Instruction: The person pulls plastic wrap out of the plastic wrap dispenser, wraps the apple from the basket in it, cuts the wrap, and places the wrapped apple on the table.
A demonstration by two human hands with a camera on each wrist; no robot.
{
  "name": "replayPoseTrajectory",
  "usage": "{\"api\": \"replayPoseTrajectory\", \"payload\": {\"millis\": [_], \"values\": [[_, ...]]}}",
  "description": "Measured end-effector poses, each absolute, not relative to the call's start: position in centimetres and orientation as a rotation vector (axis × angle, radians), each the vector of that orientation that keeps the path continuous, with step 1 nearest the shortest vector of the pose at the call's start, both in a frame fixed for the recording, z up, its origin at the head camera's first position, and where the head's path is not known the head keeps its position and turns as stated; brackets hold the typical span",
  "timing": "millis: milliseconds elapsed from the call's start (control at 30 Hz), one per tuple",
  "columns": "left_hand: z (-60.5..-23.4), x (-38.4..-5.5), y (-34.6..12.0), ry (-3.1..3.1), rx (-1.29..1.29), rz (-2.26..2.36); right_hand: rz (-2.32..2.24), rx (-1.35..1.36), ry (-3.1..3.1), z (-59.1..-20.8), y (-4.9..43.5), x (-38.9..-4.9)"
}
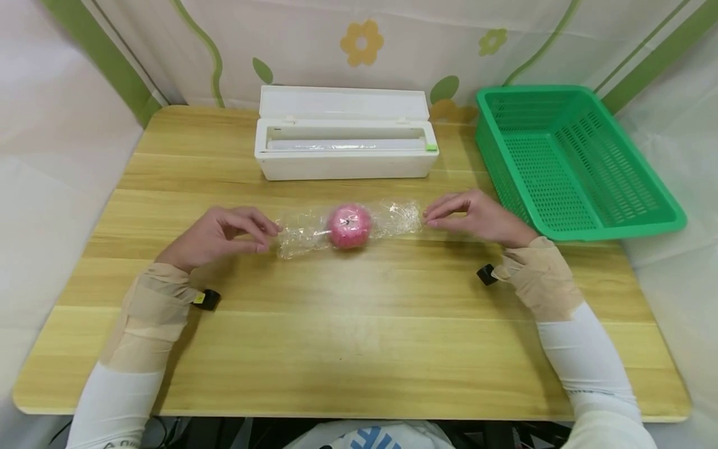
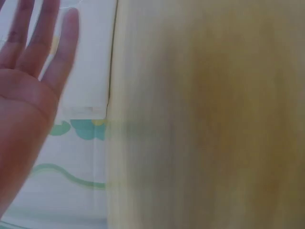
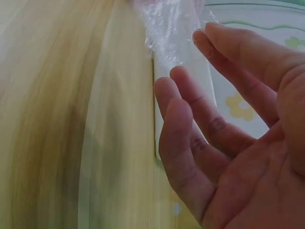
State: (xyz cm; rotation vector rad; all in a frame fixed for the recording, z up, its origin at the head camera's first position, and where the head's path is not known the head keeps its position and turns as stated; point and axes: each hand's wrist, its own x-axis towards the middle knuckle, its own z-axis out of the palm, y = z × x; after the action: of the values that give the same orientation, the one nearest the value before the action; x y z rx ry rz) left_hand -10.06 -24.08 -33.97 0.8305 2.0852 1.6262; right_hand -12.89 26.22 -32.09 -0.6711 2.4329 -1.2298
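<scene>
A pink round item (image 1: 350, 226), fruit-like with a small dark mark on top, lies wrapped in clear plastic film (image 1: 397, 218) whose crumpled ends spread out to both sides. My left hand (image 1: 221, 238) is at the film's left end, fingertips at its edge and thumb a little apart from it. The left wrist view shows several long, extended fingers (image 2: 40, 40). At the film's right end is my right hand (image 1: 477, 216), thumb and forefinger tips close together beside the edge. In the right wrist view its fingers (image 3: 178, 143) are loosely bent, with the film (image 3: 167, 28) just beyond.
Behind the wrapped item stands an open white cling film dispenser (image 1: 348, 165) with a roll inside and its lid raised. A green plastic basket (image 1: 611, 232) stands at the right rear of the wooden table (image 1: 348, 349). Flowered curtains (image 1: 314, 37) surround the table.
</scene>
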Motion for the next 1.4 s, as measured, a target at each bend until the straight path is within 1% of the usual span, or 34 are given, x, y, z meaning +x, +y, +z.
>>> {"api": "replayPoseTrajectory", "payload": {"millis": [267,533,700,900,1100,1233,1400], "values": [[-34.0,-10.0,-23.6,2.304,0.879,1.282,-1.141,-0.753,2.503,-32.9,26.1,-13.2],[-33.9,-10.2,-22.5,2.454,1.032,1.076,-0.968,-0.872,2.565,-33.2,25.4,-13.4],[-33.6,-9.8,-21.9,2.546,1.081,0.939,-0.858,-0.865,2.592,-33.3,25.2,-13.4],[-33.2,-9.0,-21.4,2.565,1.111,0.809,-0.552,-0.866,2.614,-33.3,25.3,-13.1],[-32.9,-8.5,-21.5,2.567,1.096,0.673,-0.090,-1.062,2.696,-33.4,25.5,-12.3],[-32.7,-8.3,-21.8,2.557,1.060,0.578,0.110,-1.218,2.752,-33.7,25.9,-11.7],[-32.6,-8.0,-22.1,2.538,1.034,0.573,0.269,-1.240,2.786,-33.7,26.8,-11.0]]}}
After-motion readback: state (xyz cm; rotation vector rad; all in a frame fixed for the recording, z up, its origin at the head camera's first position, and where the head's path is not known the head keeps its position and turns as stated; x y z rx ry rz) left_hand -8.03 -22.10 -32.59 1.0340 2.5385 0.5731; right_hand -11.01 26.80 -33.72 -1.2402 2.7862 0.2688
